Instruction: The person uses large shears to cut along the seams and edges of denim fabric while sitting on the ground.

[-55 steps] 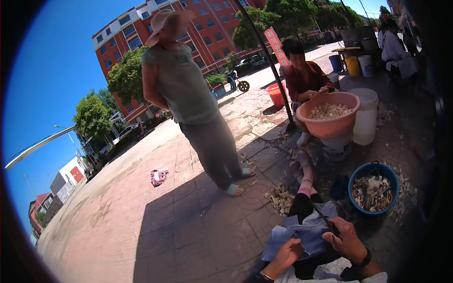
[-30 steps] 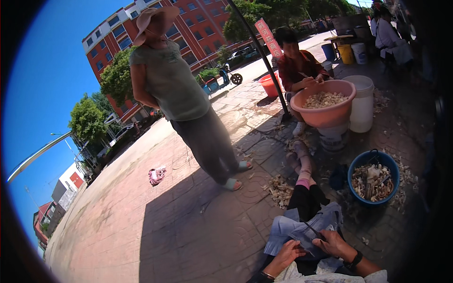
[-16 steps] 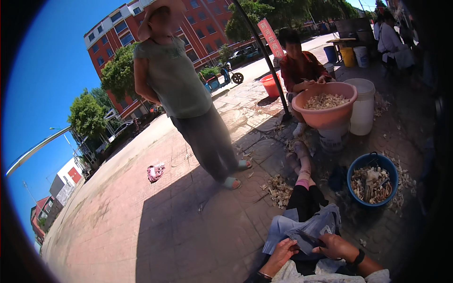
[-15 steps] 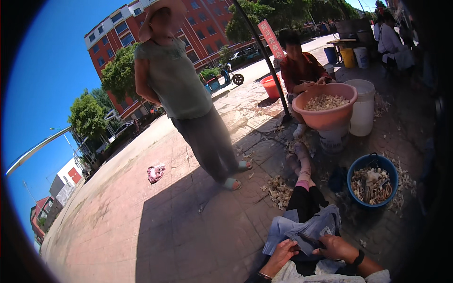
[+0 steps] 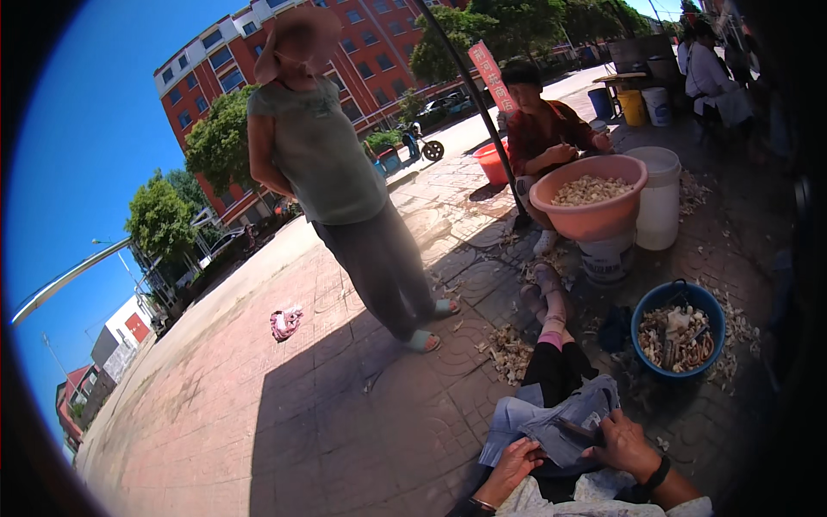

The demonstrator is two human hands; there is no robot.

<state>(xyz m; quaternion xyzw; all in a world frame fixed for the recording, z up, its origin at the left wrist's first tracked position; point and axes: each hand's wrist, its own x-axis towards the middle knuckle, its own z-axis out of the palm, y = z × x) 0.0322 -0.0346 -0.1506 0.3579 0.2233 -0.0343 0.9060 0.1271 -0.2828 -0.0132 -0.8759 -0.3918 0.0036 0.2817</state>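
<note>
A grey-blue cloth (image 5: 508, 424) lies over my lap and thighs. My left hand (image 5: 514, 463) rests on its near left part, fingers curled together; what they hold, if anything, is too small to make out. Over the cloth's right side, my right hand (image 5: 627, 448) is closed round a slim dark tool (image 5: 575, 427) that looks like a small knife, its end pointing left and away from me. To the right of my legs stands a blue bucket (image 5: 720, 320) with pale garlic-like bulbs and peelings (image 5: 676, 332) in it.
A pink basin (image 5: 594, 222) of pale pieces sits on a white bucket (image 5: 606, 258), beside a taller white bucket (image 5: 659, 202). A co-worker (image 5: 543, 129) sits behind it. Another person (image 5: 332, 164) stands left of a pole (image 5: 474, 77). Peelings (image 5: 508, 353) litter the paving.
My right hand and its tool have shifted slightly up and right over the cloth; my left hand has hardly moved. The seated co-worker has raised their head and moved their hands apart.
</note>
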